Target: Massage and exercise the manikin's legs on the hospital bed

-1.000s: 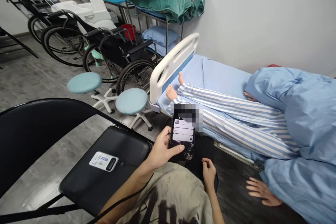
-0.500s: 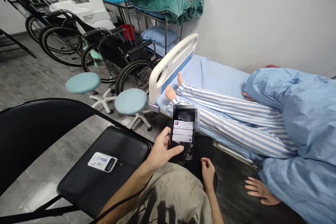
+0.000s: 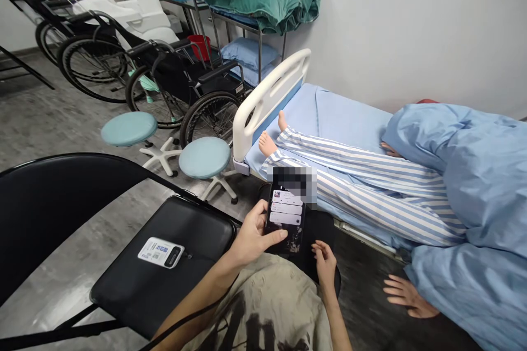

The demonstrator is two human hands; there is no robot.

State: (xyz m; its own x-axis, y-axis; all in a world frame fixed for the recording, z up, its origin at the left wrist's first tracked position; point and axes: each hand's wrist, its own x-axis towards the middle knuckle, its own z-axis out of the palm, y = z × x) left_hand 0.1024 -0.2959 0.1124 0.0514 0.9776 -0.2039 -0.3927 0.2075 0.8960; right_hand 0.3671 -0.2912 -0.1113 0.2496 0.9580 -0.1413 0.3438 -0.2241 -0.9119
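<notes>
My left hand [image 3: 257, 233] is closed around a smartphone [image 3: 285, 222], with the thumb lying over the lower part of its screen. White notification panels show on the lit screen, and its top is blurred by a pixelated patch. My right hand [image 3: 325, 260] rests by my lap, just right of the phone and apart from it. Its fingers are loosely bent and slightly apart, with nothing visible in them.
Alongside is a bed [image 3: 269, 98] with a figure in striped trousers [image 3: 370, 175] and blue cloth. An outstretched hand [image 3: 411, 296] hangs beside it. Left are a black folding chair [image 3: 132, 290] holding a white labelled device [image 3: 160, 253], round stools [image 3: 205, 157] and wheelchairs [image 3: 164, 79].
My right hand's fingers have loosened a little and shifted slightly up and left. My left hand still holds the smartphone, which has barely moved. The view has tilted slightly.
</notes>
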